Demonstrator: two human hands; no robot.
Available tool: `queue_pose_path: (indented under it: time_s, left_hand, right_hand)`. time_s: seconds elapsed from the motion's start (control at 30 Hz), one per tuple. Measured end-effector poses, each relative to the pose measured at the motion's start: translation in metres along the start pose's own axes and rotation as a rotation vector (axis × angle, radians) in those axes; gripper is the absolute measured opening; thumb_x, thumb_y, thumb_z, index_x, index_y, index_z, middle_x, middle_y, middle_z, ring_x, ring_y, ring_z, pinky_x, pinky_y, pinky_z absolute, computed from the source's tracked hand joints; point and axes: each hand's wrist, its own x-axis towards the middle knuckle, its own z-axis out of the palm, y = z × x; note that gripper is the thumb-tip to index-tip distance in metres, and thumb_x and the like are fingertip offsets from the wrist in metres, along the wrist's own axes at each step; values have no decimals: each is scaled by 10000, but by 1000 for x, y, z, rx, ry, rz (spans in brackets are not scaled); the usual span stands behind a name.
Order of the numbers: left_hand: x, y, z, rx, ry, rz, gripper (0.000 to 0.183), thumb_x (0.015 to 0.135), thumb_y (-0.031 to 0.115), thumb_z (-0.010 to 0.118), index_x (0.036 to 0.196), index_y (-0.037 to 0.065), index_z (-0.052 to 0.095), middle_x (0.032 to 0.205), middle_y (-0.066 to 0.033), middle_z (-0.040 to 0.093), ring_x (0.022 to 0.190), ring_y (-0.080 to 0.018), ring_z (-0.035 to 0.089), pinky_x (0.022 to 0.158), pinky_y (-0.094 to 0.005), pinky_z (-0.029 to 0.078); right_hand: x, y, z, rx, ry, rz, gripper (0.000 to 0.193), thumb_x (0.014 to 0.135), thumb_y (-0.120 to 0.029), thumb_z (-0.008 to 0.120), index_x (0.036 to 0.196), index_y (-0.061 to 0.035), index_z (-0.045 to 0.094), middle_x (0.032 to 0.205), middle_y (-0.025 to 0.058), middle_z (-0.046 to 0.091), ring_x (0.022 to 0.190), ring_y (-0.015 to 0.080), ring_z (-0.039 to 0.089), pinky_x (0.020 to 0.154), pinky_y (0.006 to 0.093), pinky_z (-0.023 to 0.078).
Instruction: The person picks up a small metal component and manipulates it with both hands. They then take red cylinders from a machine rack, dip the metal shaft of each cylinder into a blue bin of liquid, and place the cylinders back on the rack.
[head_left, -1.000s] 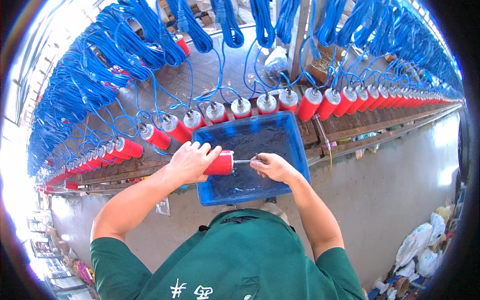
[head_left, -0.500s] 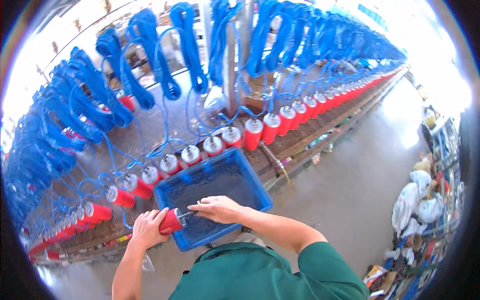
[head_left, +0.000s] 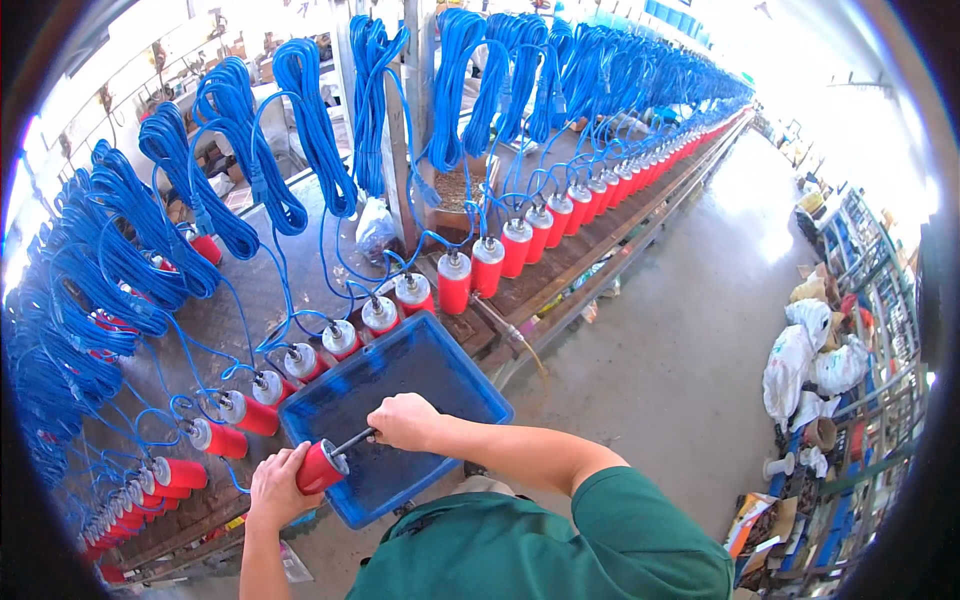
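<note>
My left hand (head_left: 280, 487) is wrapped round a red cylinder (head_left: 318, 468) with a silver metal end cap, held tilted over the near left edge of a blue plastic tray (head_left: 480, 385). In my right hand (head_left: 404, 420) is a thin dark rod (head_left: 355, 440), its far end meeting the cylinder's silver cap. Whether the rod goes into the cap or only touches it I cannot tell. Just beyond the tray stands a row of similar red cylinders (head_left: 453, 284), with blue cables running from their caps.
Coiled blue cables (head_left: 312, 125) hang in a long row above the bench (head_left: 270, 290). A metal pipe (head_left: 505, 325) juts from the bench edge beside the tray. On the right, white sacks (head_left: 790, 370) and a cluttered rack (head_left: 870, 420) line the grey floor (head_left: 640, 370).
The whole view has shifted, with the bench and tray now farther left. My right fingers, more stretched out before, are now curled into a fist round the rod. The cylinder stays in my left hand.
</note>
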Motion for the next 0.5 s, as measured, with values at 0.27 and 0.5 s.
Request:
queue_pose_path:
  time_s: [0.27,0.5]
  left_hand:
    - [3,2,4,34,21,31,924,575,281,925,1429,134,604,1150,-112,676,1071,-343,653,961,-465,507]
    - [5,5,1,21,2,38,968,554,266,948,1444,153,585,1156,-98,670,1067,-337,650,975,-465,501]
  right_hand:
    - [-5,18,2,1098,-382,344,574,1058,-591,551,1212,-63,716,727,10,579,616,95,515,534,266,437]
    - [-10,24,12,1320,-324,170,337,1088,-340,609,1313,-112,713,822,-26,558,676,53,516,575,233,447]
